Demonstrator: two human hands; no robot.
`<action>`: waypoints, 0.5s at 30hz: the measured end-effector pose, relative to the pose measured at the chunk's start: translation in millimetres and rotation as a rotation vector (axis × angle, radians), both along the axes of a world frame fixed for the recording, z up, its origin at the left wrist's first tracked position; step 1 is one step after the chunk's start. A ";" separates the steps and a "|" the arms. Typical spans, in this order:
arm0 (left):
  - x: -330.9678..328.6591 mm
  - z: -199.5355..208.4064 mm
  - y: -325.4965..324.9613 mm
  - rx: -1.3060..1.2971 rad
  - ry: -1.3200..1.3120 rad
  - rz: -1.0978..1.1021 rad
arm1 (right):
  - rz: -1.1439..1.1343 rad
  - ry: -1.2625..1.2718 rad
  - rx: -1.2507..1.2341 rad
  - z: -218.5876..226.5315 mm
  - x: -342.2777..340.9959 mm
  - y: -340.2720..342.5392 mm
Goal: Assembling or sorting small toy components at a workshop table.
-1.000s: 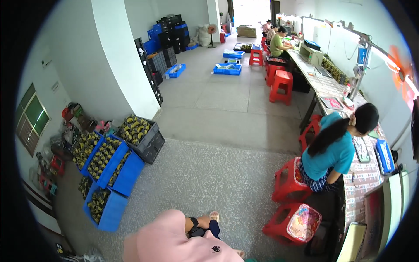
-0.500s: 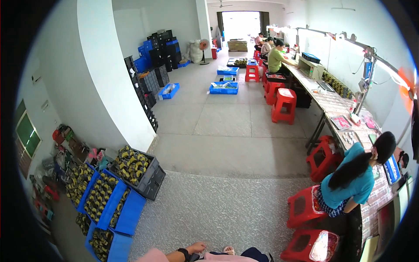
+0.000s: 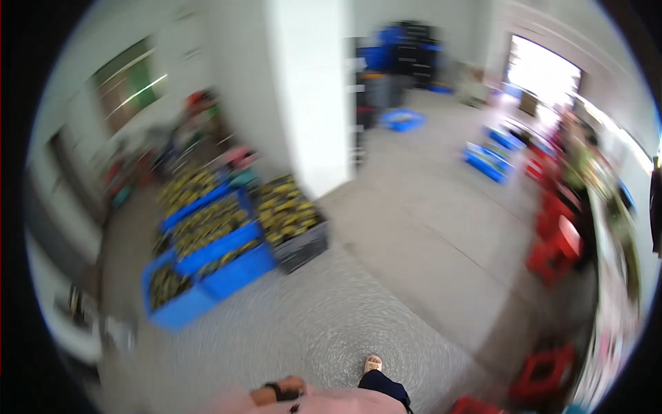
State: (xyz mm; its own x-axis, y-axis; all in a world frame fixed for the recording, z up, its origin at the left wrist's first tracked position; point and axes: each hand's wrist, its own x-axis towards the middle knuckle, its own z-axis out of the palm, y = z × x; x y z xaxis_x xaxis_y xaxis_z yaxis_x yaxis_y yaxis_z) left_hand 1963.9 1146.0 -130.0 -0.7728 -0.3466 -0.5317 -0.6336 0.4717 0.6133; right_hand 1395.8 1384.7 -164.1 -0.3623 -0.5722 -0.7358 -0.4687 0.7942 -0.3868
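"How would you do this step well?"

"I judge it a stride. Starting at the left, I'd keep clear of the blue, open-topped plastic crates [image 3: 181,314], plant each foot flat on the speckled grey floor [image 3: 317,324], and hold the head level so my view sharpens."

"Which way do those crates point?"

"They stand clustered at my left, filled with small black-and-yellow pieces [image 3: 210,224]. I can't pick out a front. Their near walls slant from lower left to upper right; I'd put the long axis along that, but blur and lens bend make it rough."

"And the hand?"

"The left hand [image 3: 294,385], a black band [image 3: 272,390] on its wrist, is at my lower edge, apart from the crates. I can't tell whether it's wide, narrow or holding anything. The right hand is out of view."

"Further right?"

"A dark grey plastic crate [image 3: 303,252] of similar pieces, a foot in a pale sandal [image 3: 373,361], a red plastic stool [image 3: 545,372], then a long, pale desk [image 3: 610,324]."
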 end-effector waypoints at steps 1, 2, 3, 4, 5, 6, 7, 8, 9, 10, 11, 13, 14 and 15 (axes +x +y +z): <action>-14.5 7.5 -3.7 0.380 -0.265 0.522 | 0.219 0.054 0.007 -0.9 -48.6 -60.8; -18.9 13.3 -5.2 0.601 0.165 0.830 | 0.412 0.126 0.005 -1.0 -90.8 -125.8; -50.8 21.4 -21.6 0.401 -0.152 0.810 | 0.604 0.188 -0.004 -1.2 -118.6 -197.2; -74.9 53.5 -29.7 0.412 0.000 0.892 | 0.761 0.250 -0.016 -4.5 -135.0 -260.0; -93.0 81.6 -27.8 0.406 0.148 0.965 | 0.910 0.309 -0.033 -9.4 -140.5 -320.0; -107.2 85.3 -19.5 0.440 0.237 1.018 | 1.054 0.364 -0.061 -14.7 -134.7 -377.2; -111.7 88.2 -6.8 0.471 0.318 1.051 | 1.176 0.411 -0.089 -24.0 -121.8 -418.9; -115.5 100.0 5.4 0.472 0.326 1.102 | 1.268 0.464 -0.110 -34.6 -119.8 -445.7; -119.3 114.3 16.4 0.521 0.344 1.094 | 1.347 0.516 -0.128 -45.3 -118.2 -465.8; -122.8 123.2 25.9 0.571 0.362 1.080 | 1.422 0.567 -0.148 -54.6 -116.9 -480.2; -117.5 115.2 39.4 0.581 0.363 1.104 | 1.486 0.617 -0.163 -63.8 -116.6 -488.9; -92.6 69.0 80.6 0.389 0.411 1.003 | 1.576 0.743 -0.181 -89.5 -140.9 -489.0; -87.0 43.6 96.7 0.454 0.523 1.084 | 1.590 0.824 -0.180 -109.6 -160.3 -489.3; -82.8 67.8 103.9 0.548 0.326 1.173 | 1.505 0.851 -0.054 -101.7 -101.6 -502.1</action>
State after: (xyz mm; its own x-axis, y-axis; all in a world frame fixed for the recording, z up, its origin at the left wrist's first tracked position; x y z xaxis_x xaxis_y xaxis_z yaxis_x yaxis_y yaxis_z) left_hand 1881.1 1249.9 -62.2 -0.2840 -0.6917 -0.6640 -0.2816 -0.6018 0.7474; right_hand 1294.2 882.6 -265.8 0.2246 -0.7618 -0.6076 -0.7983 -0.5014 0.3335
